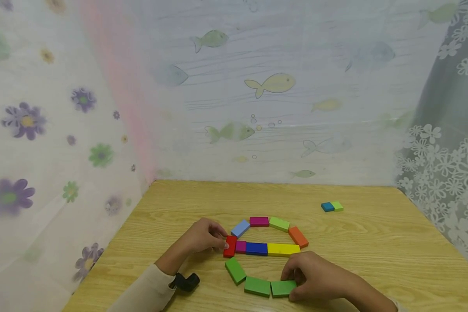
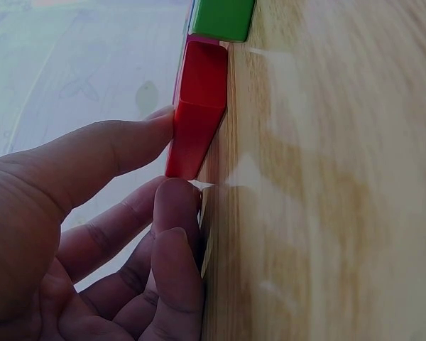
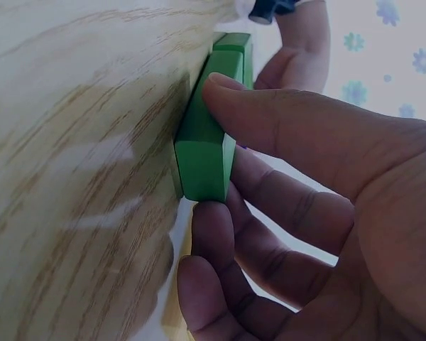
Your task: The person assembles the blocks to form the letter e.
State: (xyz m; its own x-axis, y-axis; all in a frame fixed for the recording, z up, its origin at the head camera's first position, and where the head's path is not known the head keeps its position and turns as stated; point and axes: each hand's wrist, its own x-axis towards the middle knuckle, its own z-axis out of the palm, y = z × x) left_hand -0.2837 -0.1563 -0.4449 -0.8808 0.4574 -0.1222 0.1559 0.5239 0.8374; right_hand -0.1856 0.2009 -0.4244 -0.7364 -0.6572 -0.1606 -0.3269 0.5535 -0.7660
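Observation:
My left hand [image 1: 203, 236] pinches a red block [image 1: 230, 246] at the left end of a straight row. Its thumb lies on the block's top in the left wrist view, and other fingers are at the block's end. That row continues with a magenta block [image 1: 240, 247], a blue block [image 1: 256, 248] and a yellow block [image 1: 284, 249]. My right hand [image 1: 320, 277] grips the rightmost green block [image 1: 283, 288] of the lower curve, thumb on its near side. Left of it lie a second green block [image 1: 257, 286] and a tilted green block [image 1: 235, 271].
Above the row arch a light-blue block [image 1: 240, 228], a crimson block [image 1: 259, 222], a lime block [image 1: 279, 224] and an orange block [image 1: 298, 237]. Farther right sit a small teal block [image 1: 327, 207] and a small lime block [image 1: 337, 206]. Patterned curtains surround the wooden table [image 1: 374, 234].

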